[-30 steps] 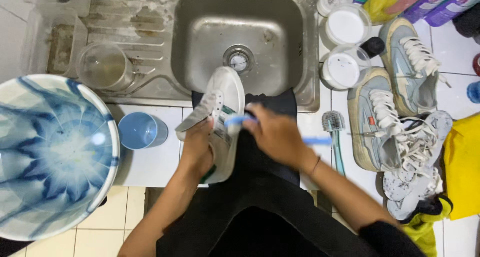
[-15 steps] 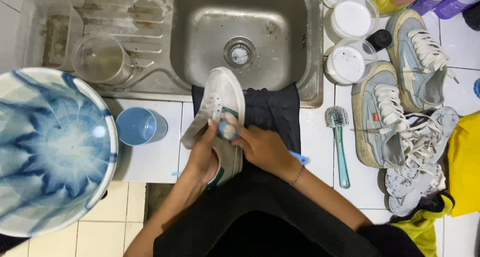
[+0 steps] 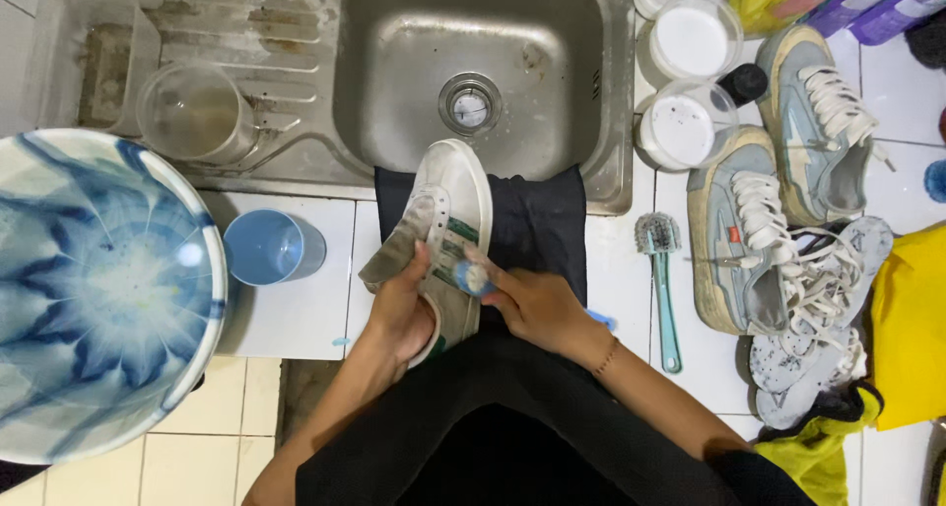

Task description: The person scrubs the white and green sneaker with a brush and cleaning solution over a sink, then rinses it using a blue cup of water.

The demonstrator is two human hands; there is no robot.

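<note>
We note that the right hand (image 3: 537, 304), fingers closed on a blue brush (image 3: 473, 277), has drawn in from the shoe's side onto the white shoe (image 3: 443, 235), which the left hand (image 3: 404, 304) grips, apparently inside, at the desk's front edge below the sink (image 3: 394, 33).

White tiled counter (image 3: 296, 319): blue plastic cup (image 3: 264, 248), teal long-handled brush (image 3: 662, 269), grey lace-up sneakers (image 3: 734, 232), dark cloth (image 3: 537, 225) at sink edge.

white sneaker (image 3: 448, 220) with green stripes, dark navy cloth (image 3: 537, 230) under it, light blue cup (image 3: 268, 247), blue-white swirly basin (image 3: 94, 289) at left, yellow bag (image 3: 912, 329) far right
</note>
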